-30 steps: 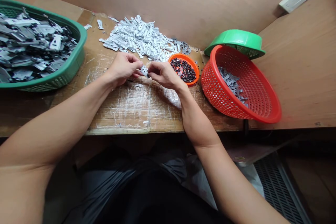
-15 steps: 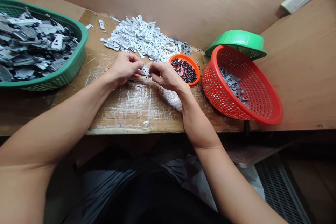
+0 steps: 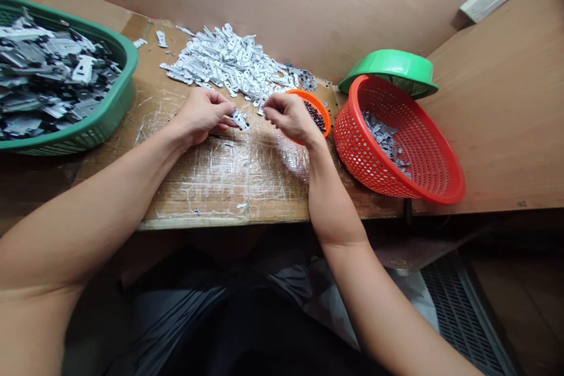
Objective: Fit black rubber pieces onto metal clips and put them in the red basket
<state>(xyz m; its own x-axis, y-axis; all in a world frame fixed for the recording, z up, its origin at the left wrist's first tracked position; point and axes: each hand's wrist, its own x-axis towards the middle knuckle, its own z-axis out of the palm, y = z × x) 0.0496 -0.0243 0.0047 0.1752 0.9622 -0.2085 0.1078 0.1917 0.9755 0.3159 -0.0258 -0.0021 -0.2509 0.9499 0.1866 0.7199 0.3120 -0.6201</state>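
Note:
My left hand pinches a small silver metal plate with holes by one end, just above the worktop. To its right, apart from the plate, is my right hand, its fingers curled and drawn together; whatever they hold, if anything, is hidden. Behind that hand sits a shallow orange dish of small dark pieces, partly covered by the hand. A heap of similar silver plates lies just beyond both hands.
A green basket full of metal parts stands at the left. At the right, a tilted red basket holds small grey pieces, with a light green basket behind it. Wooden panels border the taped cardboard worktop.
My right hand has moved away from the metal plate, to the right and slightly up, in front of the orange dish. The left hand still holds the plate. The whole view has shifted slightly.

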